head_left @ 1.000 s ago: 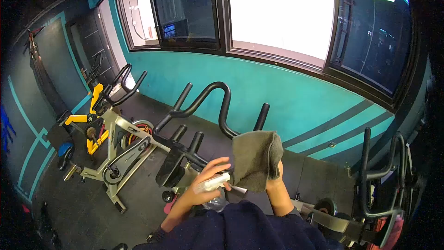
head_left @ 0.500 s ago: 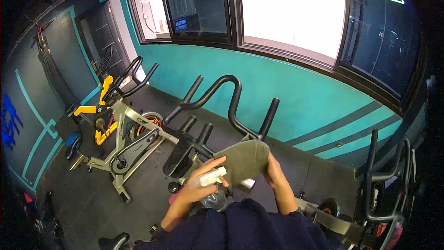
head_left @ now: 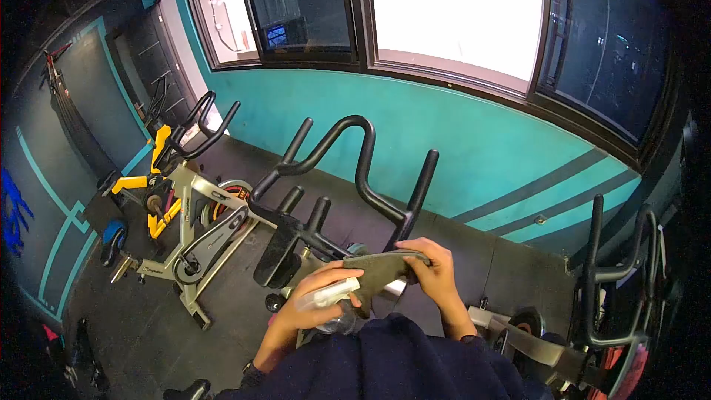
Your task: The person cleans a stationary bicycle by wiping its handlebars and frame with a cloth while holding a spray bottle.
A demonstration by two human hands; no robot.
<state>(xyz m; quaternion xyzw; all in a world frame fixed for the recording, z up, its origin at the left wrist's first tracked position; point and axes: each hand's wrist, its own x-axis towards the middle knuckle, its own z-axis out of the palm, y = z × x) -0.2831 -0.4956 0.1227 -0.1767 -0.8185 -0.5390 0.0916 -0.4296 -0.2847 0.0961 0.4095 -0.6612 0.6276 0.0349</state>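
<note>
In front of my body, my left hand (head_left: 302,310) is wrapped round a clear spray bottle (head_left: 335,293) with a white trigger head. Its fingers also reach the left edge of a dark grey-green cloth (head_left: 376,272). At the cloth's right end, my right hand (head_left: 435,275) pinches the upper edge between thumb and fingers. The cloth's top edge looks folded over, and its lower part hangs down near my dark top. Just beyond both hands rise the black handlebars (head_left: 364,150) of an exercise bike. The bottle's lower part is partly hidden by my hand.
Left of me stands a silver exercise bike (head_left: 187,211), with a yellow-framed one (head_left: 160,144) behind it. Another bike's handlebar (head_left: 595,274) is at my right. A teal wall (head_left: 474,155) with windows above it runs across the front, over dark floor tiles (head_left: 159,337).
The cloth was spread broad and upright; now it is lower, with its top edge turned over. My right hand has moved up onto that edge. The view has shifted slightly.
</note>
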